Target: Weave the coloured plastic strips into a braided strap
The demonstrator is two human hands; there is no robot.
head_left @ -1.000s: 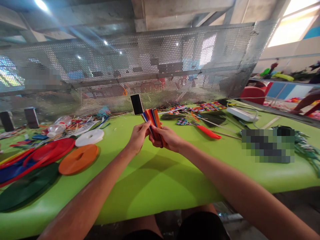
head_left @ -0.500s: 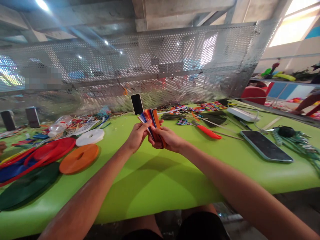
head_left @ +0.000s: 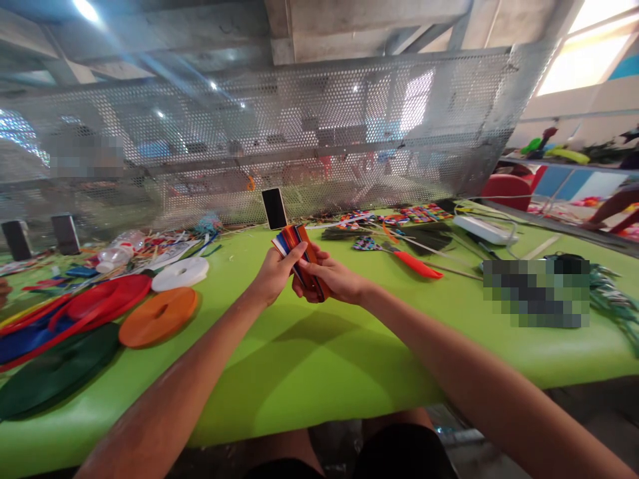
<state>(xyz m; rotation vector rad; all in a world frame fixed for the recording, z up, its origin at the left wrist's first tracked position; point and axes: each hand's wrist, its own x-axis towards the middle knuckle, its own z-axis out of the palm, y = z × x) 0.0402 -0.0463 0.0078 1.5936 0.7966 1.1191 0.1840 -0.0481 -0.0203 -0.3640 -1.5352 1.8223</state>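
Observation:
A bundle of flat coloured strips, orange, red, white, blue and dark, is held above the middle of the table. My left hand grips its left side, thumb lying across the strips. Around the right and lower part of the bundle my right hand is closed, its thumb close to the left one. The strips' upper ends fan out slightly; fingers hide much of the lower part. Just behind the bundle a phone stands upright.
Rolls of ribbon lie left on the green table: white, orange, dark green and red. To the right are a red-handled tool, a power strip and a blurred-out object. A perforated metal screen rises behind.
The bundle has dropped slightly and its upper ends sit closer together. My left thumb has slid right over the strips, nearer the right thumb. Both hands still hold the bundle.

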